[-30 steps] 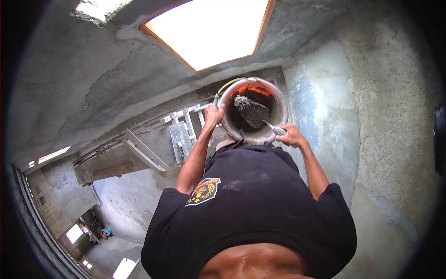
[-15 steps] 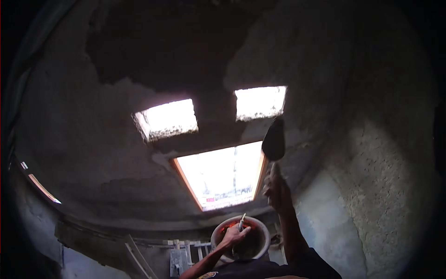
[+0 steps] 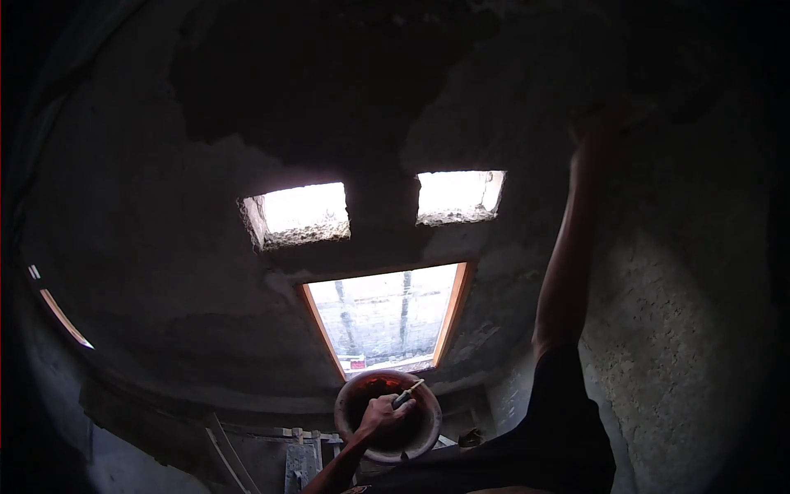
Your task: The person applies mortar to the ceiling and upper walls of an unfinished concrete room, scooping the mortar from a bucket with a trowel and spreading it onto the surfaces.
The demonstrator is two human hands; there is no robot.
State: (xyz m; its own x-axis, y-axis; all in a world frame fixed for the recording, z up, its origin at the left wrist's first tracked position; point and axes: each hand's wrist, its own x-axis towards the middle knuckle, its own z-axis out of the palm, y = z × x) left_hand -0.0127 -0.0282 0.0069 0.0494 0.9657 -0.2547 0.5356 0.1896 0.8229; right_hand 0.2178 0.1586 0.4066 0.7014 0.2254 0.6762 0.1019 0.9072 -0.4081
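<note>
My left hand is closed around the grip of a thin tool, over the mouth of a round basin. Reddish light falls on the basin's inside. My right arm stretches up along the right side, and my right hand is at the dark upper wall. A dim, dark shape extends to its right; the fingers and what they hold are too dark to make out. A darker patch covers part of the wall.
Two square openings let in light above an orange-framed window. A rough wall stands at the right. Wooden boards and a ladder-like frame are at the lower left, near the basin.
My right hand has moved from beside the window far up and right, and the trowel it held is now lost in darkness. My left hand and the basin appear shifted left.
</note>
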